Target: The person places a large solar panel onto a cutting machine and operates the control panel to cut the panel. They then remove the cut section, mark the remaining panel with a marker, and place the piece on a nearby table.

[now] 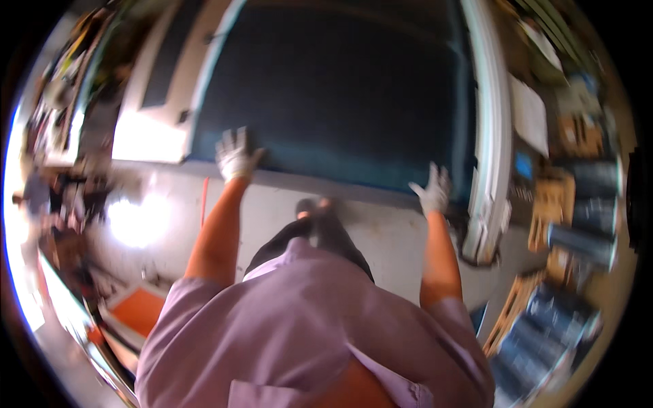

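Ahead of me a large dark sheet (pixel 340 95) covers a wide flat machine bed, reaching almost to its grey front edge (pixel 313 185). My left hand (pixel 235 156), in a pale glove, lies at the sheet's near left corner area with its fingers spread. Near the right front corner, my right hand (pixel 434 190) is also gloved, its fingers apart at the sheet's edge. Neither hand holds anything that I can see. Whether the palms press on the sheet or hover just over it is hard to tell.
A white rail (pixel 488 136) runs along the bed's right side, with a small blue screen (pixel 523 165) beyond it. Wooden pallets (pixel 552 204) and dark wrapped rolls (pixel 537 333) stand at the right. A pale panel (pixel 151 136) borders the left. An orange panel (pixel 139 311) sits lower left.
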